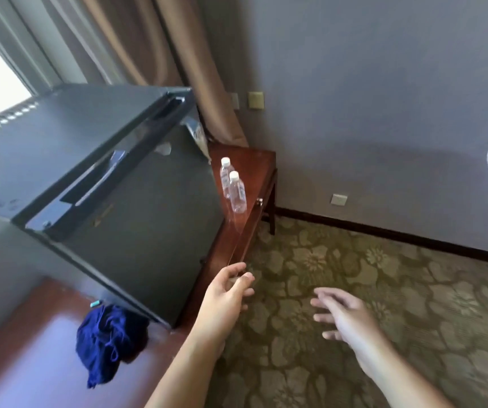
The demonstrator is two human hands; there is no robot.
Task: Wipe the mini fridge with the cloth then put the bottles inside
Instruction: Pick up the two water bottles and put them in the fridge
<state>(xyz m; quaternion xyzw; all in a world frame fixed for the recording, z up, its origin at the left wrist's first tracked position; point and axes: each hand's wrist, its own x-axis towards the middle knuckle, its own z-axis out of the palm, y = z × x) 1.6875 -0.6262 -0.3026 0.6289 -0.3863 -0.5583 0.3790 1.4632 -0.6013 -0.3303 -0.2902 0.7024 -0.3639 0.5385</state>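
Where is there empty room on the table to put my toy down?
The biggest bare patch is the wood left of the blue cloth, in front of the fridge. A smaller free spot lies at the table's far end, behind the two bottles. The strip beside the fridge door is narrow and crowded by the bottles.

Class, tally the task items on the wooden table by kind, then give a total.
Mini fridge: 1
Clear bottles: 2
Blue cloth: 1
Total: 4
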